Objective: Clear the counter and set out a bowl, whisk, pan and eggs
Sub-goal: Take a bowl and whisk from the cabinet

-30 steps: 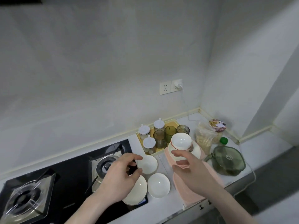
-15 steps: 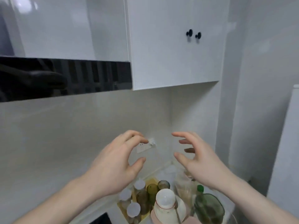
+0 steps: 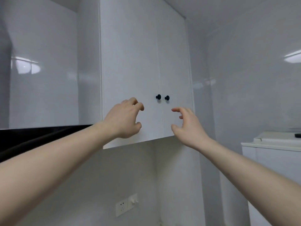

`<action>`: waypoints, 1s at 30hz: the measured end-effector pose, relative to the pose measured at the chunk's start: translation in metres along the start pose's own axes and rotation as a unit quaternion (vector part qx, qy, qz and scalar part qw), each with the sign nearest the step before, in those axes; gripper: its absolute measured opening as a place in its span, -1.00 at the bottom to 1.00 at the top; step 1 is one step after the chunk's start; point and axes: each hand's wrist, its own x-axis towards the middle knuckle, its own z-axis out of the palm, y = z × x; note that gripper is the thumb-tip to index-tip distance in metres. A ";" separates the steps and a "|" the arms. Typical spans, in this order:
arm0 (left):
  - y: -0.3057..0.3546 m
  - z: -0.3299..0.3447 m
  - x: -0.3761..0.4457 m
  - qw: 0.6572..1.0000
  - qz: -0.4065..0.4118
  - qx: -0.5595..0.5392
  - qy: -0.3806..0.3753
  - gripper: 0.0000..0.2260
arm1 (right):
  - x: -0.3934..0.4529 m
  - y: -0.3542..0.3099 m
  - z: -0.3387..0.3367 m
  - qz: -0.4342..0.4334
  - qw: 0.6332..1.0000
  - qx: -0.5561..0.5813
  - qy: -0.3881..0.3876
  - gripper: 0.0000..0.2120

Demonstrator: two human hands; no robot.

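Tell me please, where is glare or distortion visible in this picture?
Head view: bright glare patches on the glossy wall panel at left, and a lamp reflection at the right edge; wide-angle distortion tilts the cabinet edges; both knobs look sharp.

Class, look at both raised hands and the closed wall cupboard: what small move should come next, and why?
Probably each hand closes on a knob and pulls. The left hand and right hand hover empty, fingers loosely curled, just below the two black knobs, touching neither; both cupboard doors are shut.
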 end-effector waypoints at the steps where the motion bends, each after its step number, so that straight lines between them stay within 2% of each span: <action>1: 0.002 0.003 0.015 1.000 -0.018 0.004 -0.009 -0.53 | 0.011 0.005 -0.001 0.002 1.000 -0.010 -0.006 -0.48; 8: 0.029 0.047 0.101 0.993 -0.101 0.038 -0.050 -0.42 | 0.083 0.052 -0.005 0.017 0.998 -0.053 -0.031 -0.44; 16: 0.053 0.092 0.147 0.991 -0.097 0.077 -0.053 -0.29 | 0.125 0.117 0.029 0.101 0.990 -0.044 -0.083 -0.30; 19: 0.056 0.097 0.162 0.990 -0.129 0.045 -0.031 -0.24 | 0.135 0.129 0.045 0.116 0.986 -0.044 -0.115 -0.29; 24: 0.054 0.094 0.180 0.988 -0.140 0.064 -0.033 -0.47 | 0.140 0.136 0.075 0.099 0.978 -0.035 -0.182 -0.29; 30: 0.063 0.091 0.183 0.983 -0.176 0.007 -0.043 -0.55 | 0.143 0.138 0.077 0.106 0.978 -0.015 -0.182 -0.27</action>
